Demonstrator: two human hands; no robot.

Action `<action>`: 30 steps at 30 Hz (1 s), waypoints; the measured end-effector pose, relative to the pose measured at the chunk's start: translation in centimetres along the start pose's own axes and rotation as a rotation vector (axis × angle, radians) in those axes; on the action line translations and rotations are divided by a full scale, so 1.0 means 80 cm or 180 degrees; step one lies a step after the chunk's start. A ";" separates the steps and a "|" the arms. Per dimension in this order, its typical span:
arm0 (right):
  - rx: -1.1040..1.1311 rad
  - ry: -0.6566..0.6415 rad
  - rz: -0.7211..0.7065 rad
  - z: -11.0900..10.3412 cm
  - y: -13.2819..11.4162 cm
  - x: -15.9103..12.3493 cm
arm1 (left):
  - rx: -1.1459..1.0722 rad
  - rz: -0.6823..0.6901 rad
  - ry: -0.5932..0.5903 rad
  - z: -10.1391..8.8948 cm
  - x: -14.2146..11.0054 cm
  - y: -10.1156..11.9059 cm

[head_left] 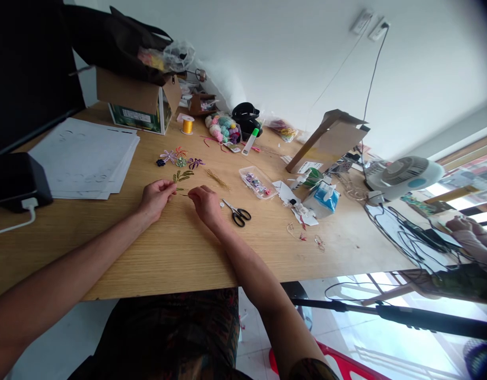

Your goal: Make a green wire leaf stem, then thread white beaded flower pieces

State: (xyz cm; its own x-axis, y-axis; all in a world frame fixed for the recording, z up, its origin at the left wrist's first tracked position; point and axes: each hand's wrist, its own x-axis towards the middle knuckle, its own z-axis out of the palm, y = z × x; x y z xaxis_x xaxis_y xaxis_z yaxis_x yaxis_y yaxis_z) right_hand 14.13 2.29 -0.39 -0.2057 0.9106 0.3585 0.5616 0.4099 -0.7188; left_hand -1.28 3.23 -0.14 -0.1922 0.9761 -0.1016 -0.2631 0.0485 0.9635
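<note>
My left hand [155,198] rests on the wooden table [180,253], its fingers pinched on the stem of a small green wire leaf sprig [182,176]. My right hand [206,202] lies just to the right, its fingers pinched on the other end of the thin stem. Beyond the hands lie several small wire flowers [180,157] in purple, orange and green, and a bundle of gold wire pieces [218,180]. Black-handled scissors [237,212] lie right of my right hand.
A stack of white paper [85,158] and a black box [13,179] sit at the left. Behind are a cardboard box [138,103], gold thread spool [187,125], yarn balls [223,129], clear bead tray [257,182], tissue pack [322,199], fan [403,177] and cables. Another person's hand [470,232] is at far right.
</note>
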 end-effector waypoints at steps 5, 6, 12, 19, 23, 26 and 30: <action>0.0339 0.0201 -0.0075 -0.005 -0.007 -0.001 | -0.0137 -0.0268 -0.0327 0.003 -0.008 0.004; 0.0404 0.0257 -0.0071 -0.005 -0.007 -0.002 | -0.0160 -0.0306 -0.0393 0.003 -0.009 0.004; 0.1046 0.0616 0.0120 0.004 -0.005 -0.001 | -0.0402 -0.0472 -0.0562 0.006 -0.011 0.001; 0.1411 0.0445 0.0718 0.017 0.001 -0.001 | -0.0336 -0.0197 -0.0332 0.019 -0.022 -0.006; 0.1501 0.0277 0.0707 0.017 0.001 -0.002 | -0.0262 -0.0097 -0.0342 0.022 -0.027 -0.008; 0.1676 0.0461 0.0840 0.017 -0.001 -0.003 | -0.0218 -0.0068 -0.0465 0.022 -0.030 -0.007; 0.1937 0.0617 0.1195 0.019 0.000 -0.001 | -0.0138 -0.0089 -0.0649 0.020 -0.028 -0.009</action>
State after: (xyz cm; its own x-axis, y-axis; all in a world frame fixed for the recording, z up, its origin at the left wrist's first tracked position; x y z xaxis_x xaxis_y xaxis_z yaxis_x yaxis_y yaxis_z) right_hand 12.97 2.28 -1.34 0.0896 0.9926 0.0818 0.0110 0.0812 -0.9966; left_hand 0.85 1.34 -0.19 0.0100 0.9974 -0.0716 -0.3071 0.0712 0.9490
